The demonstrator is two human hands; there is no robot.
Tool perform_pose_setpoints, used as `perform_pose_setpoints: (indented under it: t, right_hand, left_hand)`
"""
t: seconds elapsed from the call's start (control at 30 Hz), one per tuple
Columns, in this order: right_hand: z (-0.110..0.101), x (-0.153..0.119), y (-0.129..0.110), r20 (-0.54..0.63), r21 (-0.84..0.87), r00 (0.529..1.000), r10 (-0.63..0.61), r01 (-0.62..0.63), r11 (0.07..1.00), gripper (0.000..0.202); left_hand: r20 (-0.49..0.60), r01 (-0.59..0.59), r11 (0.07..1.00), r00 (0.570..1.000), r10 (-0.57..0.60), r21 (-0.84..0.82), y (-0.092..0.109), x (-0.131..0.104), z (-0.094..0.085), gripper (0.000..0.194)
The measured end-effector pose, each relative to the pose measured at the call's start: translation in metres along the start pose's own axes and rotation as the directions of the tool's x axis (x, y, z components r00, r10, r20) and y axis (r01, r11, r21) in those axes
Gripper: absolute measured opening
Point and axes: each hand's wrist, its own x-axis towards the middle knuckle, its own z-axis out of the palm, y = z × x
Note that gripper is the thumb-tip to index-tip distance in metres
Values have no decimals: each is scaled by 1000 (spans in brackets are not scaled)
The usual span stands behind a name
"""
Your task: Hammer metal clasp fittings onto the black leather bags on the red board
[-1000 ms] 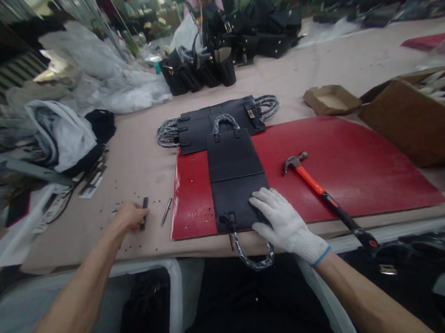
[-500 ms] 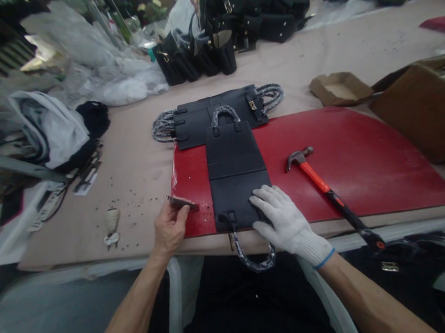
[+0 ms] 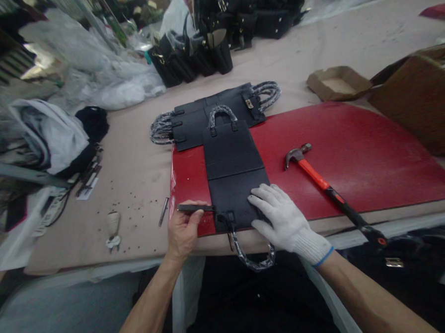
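Pinched in the bare fingers of my left hand (image 3: 184,231) is a slim dark metal punch (image 3: 194,208), lying nearly level. Its tip reaches the left edge of a black leather bag panel (image 3: 235,159), close to the lower handle tab. My right hand (image 3: 279,216), in a white knit glove, rests with fingers spread on the panel's lower right. Plastic-wrapped handles extend from both ends of the panel; the lower handle (image 3: 254,262) hangs past the table edge. Beneath lies a red board (image 3: 342,153). A claw hammer (image 3: 319,179) rests on it, right of the panel.
More black bag panels (image 3: 199,115) lie behind. A thin metal rod (image 3: 164,211) and a thread cone (image 3: 113,224) are on the table (image 3: 133,167) at left, among small dark bits. Cardboard boxes (image 3: 339,83) stand back right; finished black bags (image 3: 191,55) stand at the back.
My left hand has moved right with the punch, bringing its tip to the panel's edge. A metal rod now shows on the table left of that hand. My right hand stays on the panel.
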Motion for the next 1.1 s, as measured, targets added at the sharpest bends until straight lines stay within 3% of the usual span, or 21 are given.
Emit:
perform_pose_setpoints:
  t: [0.13, 0.27, 0.57, 1.1]
  right_hand:
    - [1, 0, -1, -20, -9, 1000, -5, 5, 1000, 52]
    - [1, 1, -1, -19, -9, 1000, 0, 0, 1000, 53]
    - [0, 1, -1, -8, 0, 1000, 4, -4, 1000, 53]
    - [0, 1, -2, -25, 30, 1000, 14, -14, 999, 53]
  left_hand:
    - [169, -126, 991, 977, 131, -42, 11, -13, 38, 12]
    - [166, -278, 960, 947, 276, -7, 7, -22, 57, 11]
    - [153, -375, 927, 916, 371, 2, 7, -21, 61, 12]
    - [193, -401, 911, 905, 379, 96, 6, -20, 61, 8]
